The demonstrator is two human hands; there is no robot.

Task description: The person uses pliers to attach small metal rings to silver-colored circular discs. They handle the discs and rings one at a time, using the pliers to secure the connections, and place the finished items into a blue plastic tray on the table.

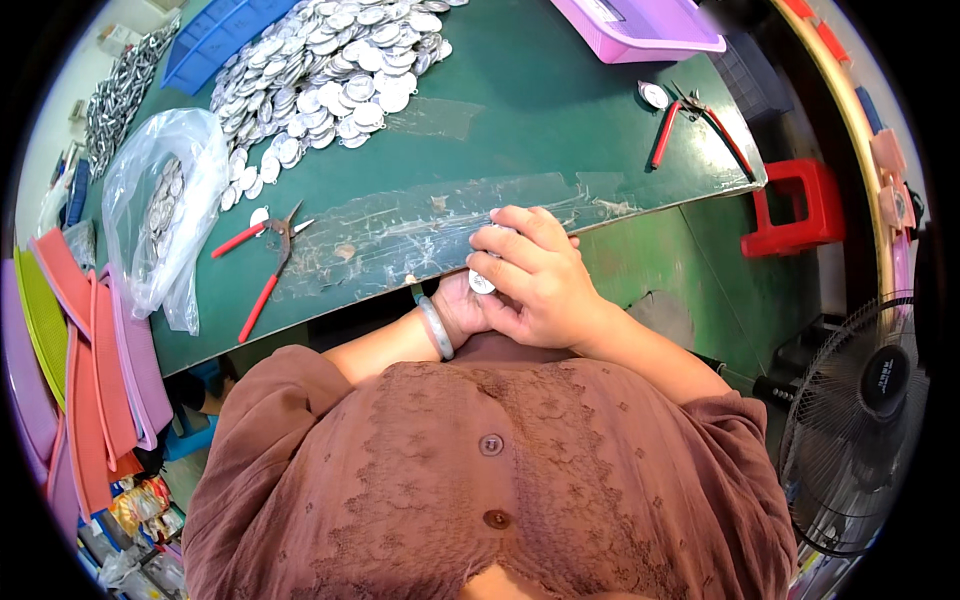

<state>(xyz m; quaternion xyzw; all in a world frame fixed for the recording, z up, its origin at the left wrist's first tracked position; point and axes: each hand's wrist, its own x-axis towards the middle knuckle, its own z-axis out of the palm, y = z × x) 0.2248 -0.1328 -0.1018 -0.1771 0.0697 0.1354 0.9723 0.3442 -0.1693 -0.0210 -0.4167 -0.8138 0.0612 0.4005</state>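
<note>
Above the front edge of a green table [560, 110], my two hands are pressed together around a round silver metal pendant [481, 283]. My left hand [461, 308] is underneath, palm turned up, with a pale bangle [437, 328] on its wrist. From above, my right hand [535, 262] curls its fingers over the pendant and hides most of it. The left fingers are mostly covered too. To the left lie red-handled pliers [284, 243], jaws apart, beside a single pendant [259, 216]. A big heap of similar pendants [340, 75] spreads at the far left.
A clear plastic bag [165, 230] with pendants stands at left, near colored plastic baskets [90, 350]. Behind are a blue bin [215, 45] and metal clasps [125, 90]. At right are a pink basket [640, 45], other pliers [690, 110], a red stool [800, 210] and a fan [860, 430].
</note>
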